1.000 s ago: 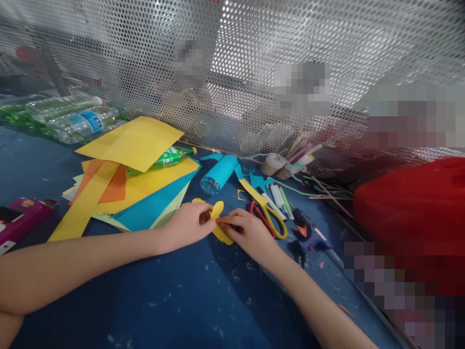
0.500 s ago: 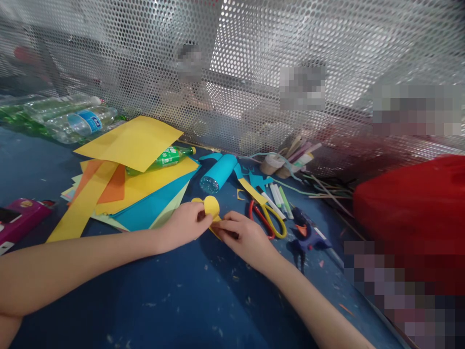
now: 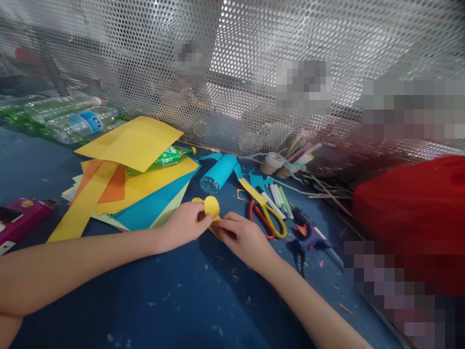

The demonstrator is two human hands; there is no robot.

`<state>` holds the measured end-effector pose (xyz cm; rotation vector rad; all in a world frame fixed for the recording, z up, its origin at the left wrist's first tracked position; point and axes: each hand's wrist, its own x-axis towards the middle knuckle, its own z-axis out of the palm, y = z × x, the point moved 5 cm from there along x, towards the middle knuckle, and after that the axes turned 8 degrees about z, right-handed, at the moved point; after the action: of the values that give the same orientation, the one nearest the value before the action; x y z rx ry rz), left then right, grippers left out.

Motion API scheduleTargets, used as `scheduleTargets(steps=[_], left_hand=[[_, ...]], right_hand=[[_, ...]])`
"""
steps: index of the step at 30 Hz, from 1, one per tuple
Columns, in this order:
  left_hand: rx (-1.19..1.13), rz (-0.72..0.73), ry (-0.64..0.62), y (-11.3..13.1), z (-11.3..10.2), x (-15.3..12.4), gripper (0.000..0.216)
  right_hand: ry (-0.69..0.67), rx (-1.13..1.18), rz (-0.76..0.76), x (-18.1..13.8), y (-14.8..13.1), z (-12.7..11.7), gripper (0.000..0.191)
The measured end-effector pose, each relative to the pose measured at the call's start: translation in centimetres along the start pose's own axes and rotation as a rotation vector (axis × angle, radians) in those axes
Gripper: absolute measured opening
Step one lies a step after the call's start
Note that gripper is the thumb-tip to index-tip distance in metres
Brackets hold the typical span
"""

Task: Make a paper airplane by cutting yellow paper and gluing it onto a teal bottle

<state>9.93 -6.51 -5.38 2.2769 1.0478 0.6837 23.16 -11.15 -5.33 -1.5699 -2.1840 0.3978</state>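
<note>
Between my hands is a small yellow paper cutout (image 3: 211,205) with rounded lobes. My left hand (image 3: 185,220) pinches it from the left, thumb and fingers closed on it. From the right, my right hand (image 3: 244,238) grips its lower edge with the fingertips; part of the paper is hidden behind the fingers. Just beyond the hands lies a bottle wrapped in blue paper (image 3: 221,170), its clear base facing me. Scissors (image 3: 276,224) with red and yellow handles rest right of my right hand, a yellow paper strip (image 3: 252,190) over their blades.
Coloured paper sheets (image 3: 152,213) are stacked at left, with a green bottle (image 3: 172,156) among them. Plastic bottles (image 3: 87,121) lie at far left, near a purple box (image 3: 25,223). Markers (image 3: 281,199) and a glue gun (image 3: 310,235) lie at right. A perforated metal screen (image 3: 145,63) stands behind.
Both hands keep nearly the same place and hold on the yellow paper cutout. The things on the table have not visibly moved.
</note>
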Motion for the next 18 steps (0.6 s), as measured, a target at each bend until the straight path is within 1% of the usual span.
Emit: scheduleTargets(steps=[5, 11, 13, 16, 18], left_hand=[[0.002, 0.0, -0.008, 0.3, -0.2, -0.1, 0.03], [-0.01, 0.01, 0.002, 0.3, -0.2, -0.1, 0.033], [-0.012, 0.011, 0.007, 0.0, -0.1, -0.1, 0.033], [-0.072, 0.022, 0.026, -0.1, -0.1, -0.2, 0.031], [-0.137, 0.042, 0.049, 0.1, -0.4, -0.4, 0.028]], right_hand=[[0.034, -0.019, 0.048, 0.2, 0.7, -0.2, 0.024], [0.109, -0.011, 0.17, 0.4, 2.0, -0.6, 0.024], [0.156, 0.051, 0.231, 0.5, 2.7, -0.9, 0.023], [0.232, 0.213, 0.342, 0.5, 3.8, -1.4, 0.019], [0.221, 0.368, 0.394, 0.6, 4.3, -1.3, 0.019]])
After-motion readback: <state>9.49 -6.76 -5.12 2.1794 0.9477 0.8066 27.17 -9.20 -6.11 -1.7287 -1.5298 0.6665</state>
